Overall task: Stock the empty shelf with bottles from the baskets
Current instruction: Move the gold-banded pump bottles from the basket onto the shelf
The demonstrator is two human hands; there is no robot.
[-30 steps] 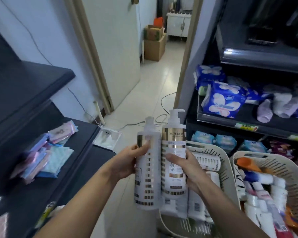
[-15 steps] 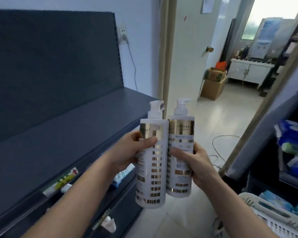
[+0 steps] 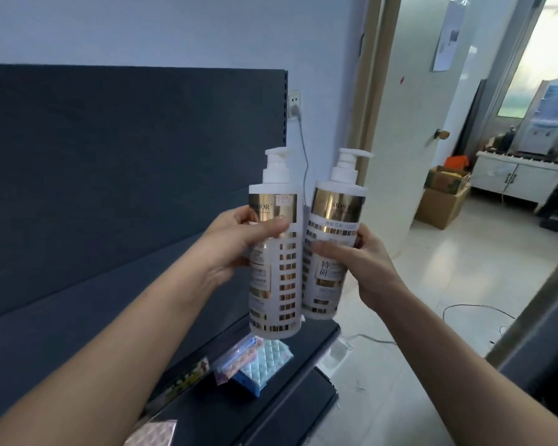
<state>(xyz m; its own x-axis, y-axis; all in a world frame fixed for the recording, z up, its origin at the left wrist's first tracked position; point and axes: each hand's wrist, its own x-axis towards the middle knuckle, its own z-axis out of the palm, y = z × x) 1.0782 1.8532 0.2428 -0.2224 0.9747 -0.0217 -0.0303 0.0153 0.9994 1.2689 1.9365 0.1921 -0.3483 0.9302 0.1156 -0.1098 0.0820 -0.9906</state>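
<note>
The empty shelf (image 3: 87,304), a broad dark blue-grey metal deck with a matching back panel, fills the left of the view and there is not one bottle standing on it. So the stocking of this level reads as barely begun, maybe not begun at all. Below it, a lower dark shelf (image 3: 271,400) carries some soft packets (image 3: 258,362) in blue and pink wrap, nothing to do with this job. No baskets in sight from this angle, so how many bottles are left to bring over cannot be told.

Now the bottles. Two tall white plastic pump bottles with gold bands and gold checker print, held up side by side, upright, touching or very nearly so along their sides. They hang in the air just off the shelf's front right corner, above the lower shelf, not resting on anything.

The left bottle (image 3: 276,268) sits in the left hand (image 3: 239,243), fingers wrapped round it just under the gold band, thumb across the front. The right bottle (image 3: 331,252) is clasped in the right hand (image 3: 364,268), fingers curled round its middle. Both grips look firm. What remains, by my reading: set this pair down on the deck, then carry on.
</note>
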